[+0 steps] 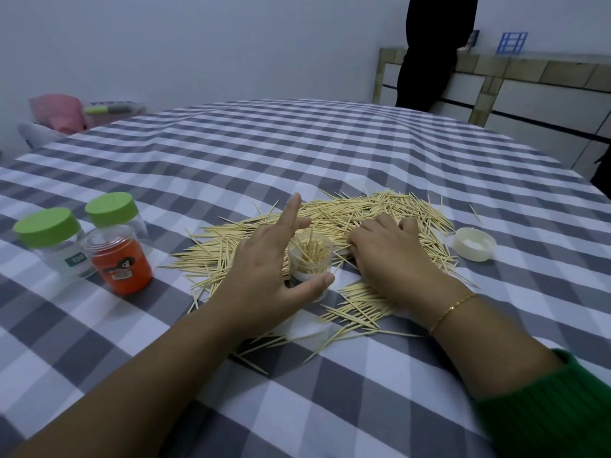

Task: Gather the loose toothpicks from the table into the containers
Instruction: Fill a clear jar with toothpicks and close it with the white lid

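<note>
Toothpicks point(347, 219) heaped mid-table around open container point(310, 256): light, stiff, sharp-tipped; best pinched mid-length in bundles. Left hand point(267, 272) spread beside container; right hand point(390, 256) curled, raking pile.

On the clear jar with a green lid point(54, 241) nearest my left side, I read "TOO" in white on a dark green label, cut off at the edge. The orange jar point(120, 259) beside it carries a sticker too blurred to read.
</note>
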A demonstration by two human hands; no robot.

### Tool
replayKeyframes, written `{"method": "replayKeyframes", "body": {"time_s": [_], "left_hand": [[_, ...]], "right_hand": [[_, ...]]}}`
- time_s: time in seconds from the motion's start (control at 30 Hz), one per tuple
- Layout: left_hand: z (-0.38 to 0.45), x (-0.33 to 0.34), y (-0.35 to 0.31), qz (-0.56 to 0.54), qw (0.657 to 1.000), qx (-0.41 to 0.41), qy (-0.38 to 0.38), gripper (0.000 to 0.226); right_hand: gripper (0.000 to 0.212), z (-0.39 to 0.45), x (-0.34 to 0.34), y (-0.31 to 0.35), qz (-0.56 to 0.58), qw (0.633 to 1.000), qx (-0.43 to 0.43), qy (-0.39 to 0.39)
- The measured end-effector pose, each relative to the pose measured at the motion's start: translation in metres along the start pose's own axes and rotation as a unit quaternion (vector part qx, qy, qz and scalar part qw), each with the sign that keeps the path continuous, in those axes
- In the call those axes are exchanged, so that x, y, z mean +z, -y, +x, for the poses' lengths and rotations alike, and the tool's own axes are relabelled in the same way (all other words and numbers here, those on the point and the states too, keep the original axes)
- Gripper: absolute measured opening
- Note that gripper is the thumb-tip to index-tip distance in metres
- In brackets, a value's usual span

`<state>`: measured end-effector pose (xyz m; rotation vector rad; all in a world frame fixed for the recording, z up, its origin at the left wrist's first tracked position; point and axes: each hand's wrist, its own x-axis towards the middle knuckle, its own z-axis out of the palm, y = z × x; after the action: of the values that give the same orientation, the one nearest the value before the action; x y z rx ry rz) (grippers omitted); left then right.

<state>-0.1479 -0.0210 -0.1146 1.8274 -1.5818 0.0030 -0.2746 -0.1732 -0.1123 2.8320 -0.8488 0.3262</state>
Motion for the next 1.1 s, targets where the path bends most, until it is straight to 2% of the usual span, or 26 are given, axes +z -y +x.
{"method": "replayKeyframes", "body": {"time_s": [0.13, 0.2, 0.3, 0.47, 0.67, 0.83, 0.93, 1.1], "left_hand": [[0.0, 0.001, 0.002, -0.006, 1.0, -0.003, 0.007, 0.094], [0.0, 0.001, 0.002, -0.01, 1.0, -0.005, 0.008, 0.096], [0.0, 0.002, 0.001, -0.015, 1.0, -0.004, 0.003, 0.1], [0.0, 0.004, 0.002, -0.027, 1.0, -0.01, -0.008, 0.102], [0.001, 0.005, 0.003, -0.058, 0.998, -0.03, -0.005, 0.106], [0.001, 0.003, -0.001, -0.056, 0.998, -0.018, -0.005, 0.094], [0.001, 0.004, 0.0, -0.051, 0.998, -0.017, 0.009, 0.09], [0.001, 0.005, -0.001, -0.052, 0.998, -0.015, 0.008, 0.082]], "right_hand": [[0.021, 0.006, -0.005, -0.001, 0.143, 0.986, 0.081, -0.005], [0.02, 0.005, -0.009, 0.0, 0.271, 0.956, 0.115, -0.014], [0.021, 0.001, -0.02, 0.003, 0.462, 0.876, 0.137, -0.036], [0.018, -0.002, -0.031, 0.008, 0.655, 0.733, 0.185, -0.009], [0.018, -0.004, -0.037, 0.015, 0.745, 0.639, 0.182, -0.06], [0.02, -0.006, -0.04, 0.021, 0.804, 0.557, 0.147, -0.146], [0.022, -0.007, -0.041, 0.025, 0.82, 0.526, 0.137, -0.181], [0.019, -0.008, -0.044, 0.032, 0.853, 0.47, 0.129, -0.188]]}}
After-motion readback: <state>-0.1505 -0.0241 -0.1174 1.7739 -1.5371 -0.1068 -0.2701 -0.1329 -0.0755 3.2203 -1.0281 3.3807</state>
